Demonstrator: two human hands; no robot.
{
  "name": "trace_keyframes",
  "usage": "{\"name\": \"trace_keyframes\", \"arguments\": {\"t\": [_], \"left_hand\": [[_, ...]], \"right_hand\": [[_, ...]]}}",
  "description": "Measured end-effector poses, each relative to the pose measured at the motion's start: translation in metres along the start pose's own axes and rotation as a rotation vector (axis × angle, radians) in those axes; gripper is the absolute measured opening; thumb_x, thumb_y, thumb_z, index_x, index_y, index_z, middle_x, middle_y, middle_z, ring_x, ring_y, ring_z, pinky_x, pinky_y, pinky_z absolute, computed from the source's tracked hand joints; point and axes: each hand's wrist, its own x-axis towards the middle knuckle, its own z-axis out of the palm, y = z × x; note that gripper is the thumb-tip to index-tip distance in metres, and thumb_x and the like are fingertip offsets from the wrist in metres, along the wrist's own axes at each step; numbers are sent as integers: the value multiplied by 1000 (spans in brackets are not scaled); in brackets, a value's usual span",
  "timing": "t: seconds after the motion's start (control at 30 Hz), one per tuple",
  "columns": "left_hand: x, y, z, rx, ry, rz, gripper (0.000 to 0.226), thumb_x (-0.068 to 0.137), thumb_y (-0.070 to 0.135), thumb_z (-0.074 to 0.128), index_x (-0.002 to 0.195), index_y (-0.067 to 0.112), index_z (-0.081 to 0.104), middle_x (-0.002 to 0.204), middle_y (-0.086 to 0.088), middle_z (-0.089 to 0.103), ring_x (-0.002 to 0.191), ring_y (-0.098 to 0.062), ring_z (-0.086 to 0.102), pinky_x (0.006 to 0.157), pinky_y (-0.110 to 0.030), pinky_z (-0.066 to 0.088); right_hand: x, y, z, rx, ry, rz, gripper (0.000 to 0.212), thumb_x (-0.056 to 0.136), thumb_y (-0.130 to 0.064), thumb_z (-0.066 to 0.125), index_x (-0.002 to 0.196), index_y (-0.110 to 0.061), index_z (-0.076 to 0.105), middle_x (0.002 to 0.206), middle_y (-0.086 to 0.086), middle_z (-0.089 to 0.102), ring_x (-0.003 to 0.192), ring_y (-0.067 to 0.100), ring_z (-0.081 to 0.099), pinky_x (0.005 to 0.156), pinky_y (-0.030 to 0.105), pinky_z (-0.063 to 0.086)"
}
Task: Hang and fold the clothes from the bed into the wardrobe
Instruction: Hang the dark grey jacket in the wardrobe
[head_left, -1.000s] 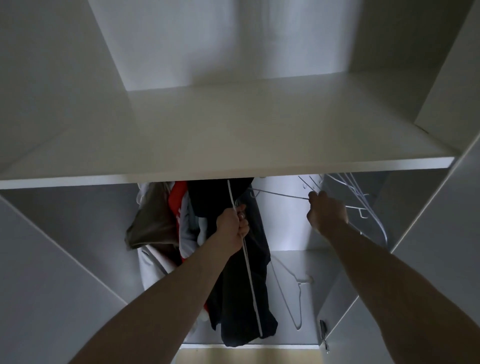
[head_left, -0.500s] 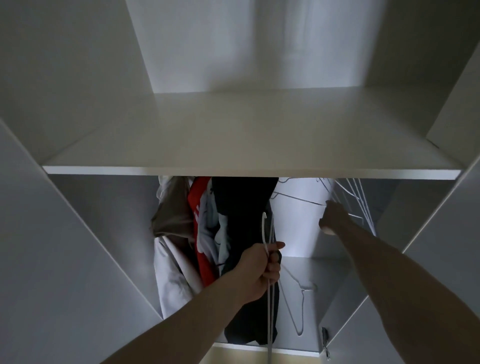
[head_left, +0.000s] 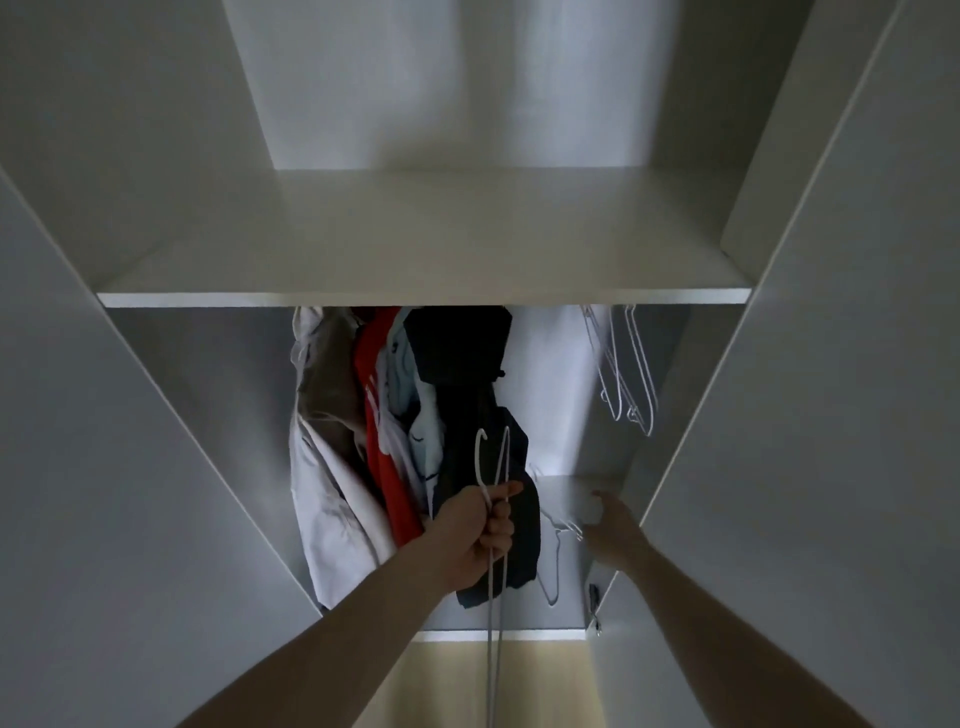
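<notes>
1. The left hand (head_left: 475, 535) was at about 6 o'clock in the head view, its fingers curled tight round the necks of white hangers (head_left: 492, 467), whose hooks stood up above the fist while their wires ran straight down past the wrist.
2. The right hand (head_left: 615, 530) reached low into the wardrobe (head_left: 156, 467) at roughly 4 o'clock, fingers loosely spread and gripping nothing that could be seen; its fingertips lay near a fallen hanger (head_left: 558, 551) on the wardrobe floor (head_left: 571, 493), and contact could not be told.
3. The two hands were apart, the left nearer the middle, the right beside the right-hand wall.
4. The hung clothes (head_left: 410, 415) crowded together under the shelf (head_left: 426, 249), from 11 o'clock towards the centre: a pale garment (head_left: 322, 467) outermost on the left, then a red garment (head_left: 379, 457), a light blue and white piece, and a dark garment (head_left: 462, 384) on the right, just behind the left hand.
5. A cluster of empty hangers (head_left: 623, 364) hung under the shelf at about 2 o'clock, well apart from the clothes.
6. A small dark fitting (head_left: 594, 597) sat low on the right wall, near the floor's front edge.
</notes>
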Motion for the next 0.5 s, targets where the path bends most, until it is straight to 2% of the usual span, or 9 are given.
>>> {"name": "trace_keyframes", "arguments": {"t": [0.13, 0.23, 0.27, 0.33, 0.4, 0.47, 0.5], "left_hand": [[-11, -24, 0, 9, -44, -20, 21, 106, 5, 35, 104, 7, 56, 57, 2, 40, 38, -4, 34, 32, -14, 23], [-15, -45, 5, 62, -95, -41, 25, 106, 4, 35, 95, 9, 57, 60, 1, 40, 40, -5, 32, 35, -14, 24], [-18, -53, 7, 86, -121, -57, 25, 105, 6, 37, 93, 10, 58, 62, 1, 39, 40, -5, 33, 36, -14, 25], [-25, -71, 11, 133, -163, -122, 24, 106, 8, 39, 92, 11, 59, 64, 2, 38, 40, -5, 36, 37, -14, 29], [-29, -88, 12, 139, -196, -131, 22, 107, 7, 39, 96, 9, 58, 61, 2, 39, 41, -8, 40, 39, -16, 36], [-43, -113, 10, 149, -213, -179, 19, 107, 6, 41, 100, 6, 59, 61, -1, 46, 45, -10, 48, 43, -19, 45], [-49, -124, 7, 132, -211, -206, 17, 107, 6, 44, 102, 5, 60, 64, -3, 51, 49, -11, 53, 47, -19, 50]], "right_hand": [[-72, 37, 13, 79, 60, 38, 54, 97, -9, 56, 149, -21, 47, 149, 8, 53, 122, 27, 61, 95, 26, 48], [-130, 56, 15, 185, 90, 93, 44, 100, -15, 57, 143, -25, 54, 130, 4, 64, 95, 18, 63, 78, 21, 47], [-150, 61, 19, 220, 108, 111, 41, 101, -15, 57, 141, -24, 55, 131, 4, 64, 93, 16, 64, 76, 20, 47], [-198, 67, 27, 314, 191, 135, 39, 100, -6, 56, 136, -19, 58, 135, 4, 63, 102, 19, 69, 76, 20, 48], [-236, 70, 38, 374, 237, 126, 39, 97, 1, 53, 131, -16, 62, 133, 4, 65, 111, 24, 69, 83, 25, 52], [-284, 75, 53, 462, 253, 175, 38, 97, 3, 52, 126, -19, 64, 126, -2, 67, 111, 21, 68, 91, 33, 55], [-305, 75, 59, 484, 253, 189, 38, 96, 3, 52, 124, -20, 65, 123, -4, 69, 110, 19, 67, 92, 32, 55]]}}
